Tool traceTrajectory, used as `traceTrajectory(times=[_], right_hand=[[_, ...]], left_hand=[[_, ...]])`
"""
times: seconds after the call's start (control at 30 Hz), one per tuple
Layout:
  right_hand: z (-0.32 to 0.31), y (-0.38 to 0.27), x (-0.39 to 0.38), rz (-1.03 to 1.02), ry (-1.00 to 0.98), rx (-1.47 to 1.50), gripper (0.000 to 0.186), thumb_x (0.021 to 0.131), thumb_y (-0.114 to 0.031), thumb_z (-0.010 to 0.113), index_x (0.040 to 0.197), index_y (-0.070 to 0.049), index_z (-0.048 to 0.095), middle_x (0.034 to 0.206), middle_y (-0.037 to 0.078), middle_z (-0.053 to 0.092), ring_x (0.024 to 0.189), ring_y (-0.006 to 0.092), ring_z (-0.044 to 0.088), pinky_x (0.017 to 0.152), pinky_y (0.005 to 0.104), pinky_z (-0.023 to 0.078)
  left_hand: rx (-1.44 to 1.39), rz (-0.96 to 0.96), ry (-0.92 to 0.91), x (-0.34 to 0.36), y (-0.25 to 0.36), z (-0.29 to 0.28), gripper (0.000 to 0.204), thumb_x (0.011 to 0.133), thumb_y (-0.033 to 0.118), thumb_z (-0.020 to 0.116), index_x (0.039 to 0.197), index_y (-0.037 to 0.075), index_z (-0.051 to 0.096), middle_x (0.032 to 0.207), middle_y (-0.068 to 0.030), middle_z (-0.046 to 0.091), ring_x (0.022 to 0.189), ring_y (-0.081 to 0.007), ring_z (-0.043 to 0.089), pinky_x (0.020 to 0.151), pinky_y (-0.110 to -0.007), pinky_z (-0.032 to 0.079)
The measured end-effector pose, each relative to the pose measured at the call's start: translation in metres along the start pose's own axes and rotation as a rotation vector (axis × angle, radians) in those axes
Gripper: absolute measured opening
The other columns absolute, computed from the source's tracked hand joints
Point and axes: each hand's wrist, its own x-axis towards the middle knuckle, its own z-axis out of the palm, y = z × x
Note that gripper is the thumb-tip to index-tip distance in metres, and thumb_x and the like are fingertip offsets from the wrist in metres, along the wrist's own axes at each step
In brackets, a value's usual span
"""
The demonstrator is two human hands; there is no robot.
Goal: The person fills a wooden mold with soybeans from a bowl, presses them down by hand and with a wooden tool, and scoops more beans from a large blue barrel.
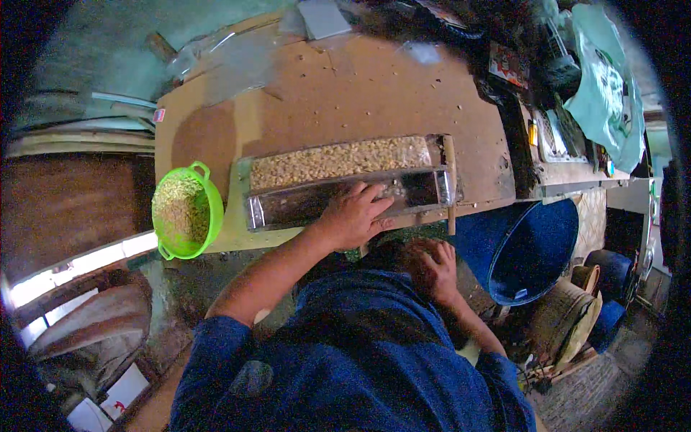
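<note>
A long tray has two sections: the back one is full of small pale kernels, the front one is dark and mostly bare, with clear plastic at its ends. My left hand reaches over the front section, fingers apart, fingertips at its dark inside. Below the board's edge my right hand has bent fingers; what they rest on or hold is hidden. A wooden stick lies crosswise at the tray's right end. Left of the tray sits a green colander holding more pale kernels.
The tray rests on a brown board with scattered kernels. Clutter and a pale green plastic sheet lie at the back right. Below right are a large blue tub, a blue barrel and a weathered drum.
</note>
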Motion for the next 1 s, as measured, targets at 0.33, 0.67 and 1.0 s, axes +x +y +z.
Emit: traceTrajectory(times=[0.33,0.67,1.0], right_hand=[[-0.019,0.017,-0.017,0.275,0.172,0.074,0.04,0.069,-0.007,0.07,0.109,-0.011,0.064,0.106,0.011,0.061,0.096,0.03,0.056,0.082,0.0403,0.044],[-0.015,0.033,-0.026,0.345,0.178,0.093,0.032,0.075,-0.013,0.071,0.107,-0.011,0.065,0.104,0.01,0.062,0.091,0.0288,0.057,0.078,0.0392,0.044],[-0.014,0.038,-0.014,0.53,0.278,0.217,0.023,0.083,-0.007,0.062,0.106,-0.006,0.064,0.103,0.014,0.061,0.096,0.0298,0.059,0.086,0.0362,0.047]], left_hand=[[0.032,0.111,0.0,0.045,0.009,0.015,0.05,0.091,0.046,0.048,0.125,0.011,0.054,0.135,-0.0157,0.043,0.108,-0.0379,0.05,0.096,-0.047,0.041],[0.019,0.04,-0.197,0.06,0.019,0.015,0.055,0.09,0.055,0.044,0.124,0.013,0.055,0.14,-0.0173,0.04,0.113,-0.04,0.049,0.098,-0.048,0.041],[0.034,0.024,-0.243,0.061,0.019,0.011,0.055,0.09,0.055,0.044,0.125,0.014,0.054,0.14,-0.0182,0.04,0.115,-0.0416,0.048,0.098,-0.049,0.041]])
